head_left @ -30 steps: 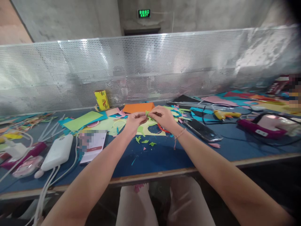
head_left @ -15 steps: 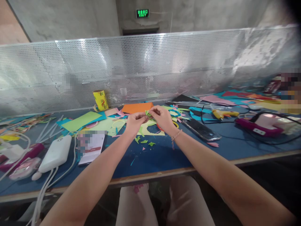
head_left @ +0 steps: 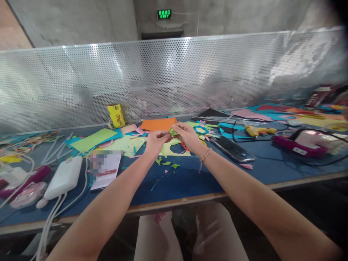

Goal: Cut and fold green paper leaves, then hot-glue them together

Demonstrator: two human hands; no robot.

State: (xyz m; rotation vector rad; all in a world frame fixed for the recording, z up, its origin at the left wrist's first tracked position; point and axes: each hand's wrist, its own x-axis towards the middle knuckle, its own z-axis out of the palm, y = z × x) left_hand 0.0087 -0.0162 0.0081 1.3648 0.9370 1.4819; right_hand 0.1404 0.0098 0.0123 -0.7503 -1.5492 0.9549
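Note:
A small piece of green paper [head_left: 173, 132] is pinched between the fingertips of my two hands, above the middle of the table. My left hand [head_left: 157, 140] grips it from the left, fingers pressed together. From the right my right hand [head_left: 187, 135] holds it with thumb and fingers; the finger ends partly hide it. Below the hands, several green paper scraps [head_left: 166, 163] lie on the blue tabletop [head_left: 179, 186]. Under and behind the hands spread pale green sheets [head_left: 140, 145]. A blue paper ring [head_left: 201, 129] lies just right of my right hand.
A smartphone [head_left: 233, 149] and a yellow glue gun [head_left: 258, 131] with a black cable lie to the right. A white power bank [head_left: 64, 177] with cables is at left, beside a printed box [head_left: 107, 170]. Behind the table stands a perforated metal screen [head_left: 168, 79].
The green paper has turned slightly between my fingertips, and my right hand has shifted a little. Both hands keep their pinch.

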